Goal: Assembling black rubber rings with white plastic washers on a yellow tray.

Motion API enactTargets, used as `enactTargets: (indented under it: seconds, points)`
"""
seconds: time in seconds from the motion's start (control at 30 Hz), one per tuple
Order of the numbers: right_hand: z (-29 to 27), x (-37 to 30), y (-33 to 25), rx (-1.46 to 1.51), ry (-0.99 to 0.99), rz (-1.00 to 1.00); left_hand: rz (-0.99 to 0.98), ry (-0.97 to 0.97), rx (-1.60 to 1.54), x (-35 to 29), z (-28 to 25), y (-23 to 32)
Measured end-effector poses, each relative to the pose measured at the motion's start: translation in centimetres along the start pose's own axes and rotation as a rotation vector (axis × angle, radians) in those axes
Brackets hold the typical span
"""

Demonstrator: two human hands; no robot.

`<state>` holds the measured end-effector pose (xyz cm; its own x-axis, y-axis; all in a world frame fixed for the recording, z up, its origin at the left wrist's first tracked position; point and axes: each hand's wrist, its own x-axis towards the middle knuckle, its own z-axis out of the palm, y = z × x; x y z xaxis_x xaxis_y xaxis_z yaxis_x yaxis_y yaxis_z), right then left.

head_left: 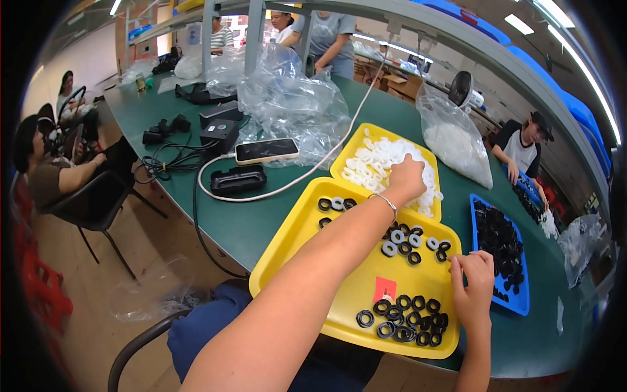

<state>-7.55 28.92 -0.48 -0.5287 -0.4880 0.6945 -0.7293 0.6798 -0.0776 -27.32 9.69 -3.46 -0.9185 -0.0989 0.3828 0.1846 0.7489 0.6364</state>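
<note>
My left hand (pixel 408 179), a thin bracelet at its wrist, reaches into the far yellow tray (pixel 337 164). Its fingers are curled down among loose white rings (pixel 366 171), and whatever they pinch is hidden. At the right rim of the near yellow tray (pixel 353 271) my right hand (pixel 475 277) is closed, thumb and fingertips together; any small thing between them cannot be made out. Beside that hand lie black rings and white rings in small groups (pixel 405 243). A heap of black rings (pixel 411 320) sits at the near end, by a red label (pixel 385 288). My left forearm covers part of this tray.
To the right stands a blue tray (pixel 528 287) of black parts. A clear bag of white pieces (pixel 457 140) lies beyond. A phone (pixel 266 151) with a white cable, a black case (pixel 238 179) and plastic bags (pixel 294 98) occupy the left. Other people sit or stand around the green table.
</note>
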Motion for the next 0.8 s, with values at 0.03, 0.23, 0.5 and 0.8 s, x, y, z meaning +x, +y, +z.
enactTargets:
  seconds: [0.03, 0.23, 0.5, 0.8]
  points:
    - [0.1, 0.0, -0.1, 0.0, 0.013, -0.014, 0.02, 0.128, -0.011, 0.0, -0.1, -0.2]
    - [-0.6, 0.0, -0.2, -0.019, 0.008, -0.043, 0.069, 0.217, -0.159, 1.4, -2.3, -1.0]
    - [-0.8, 0.3, 0.3, -0.04, 0.009, -0.057, 0.214, -0.025, -0.202, -2.0, -7.8, -0.4]
    - [-0.6, 0.1, 0.3, -0.059, 0.032, -0.098, 0.406, -0.496, -0.156, -15.2, -16.5, 1.1]
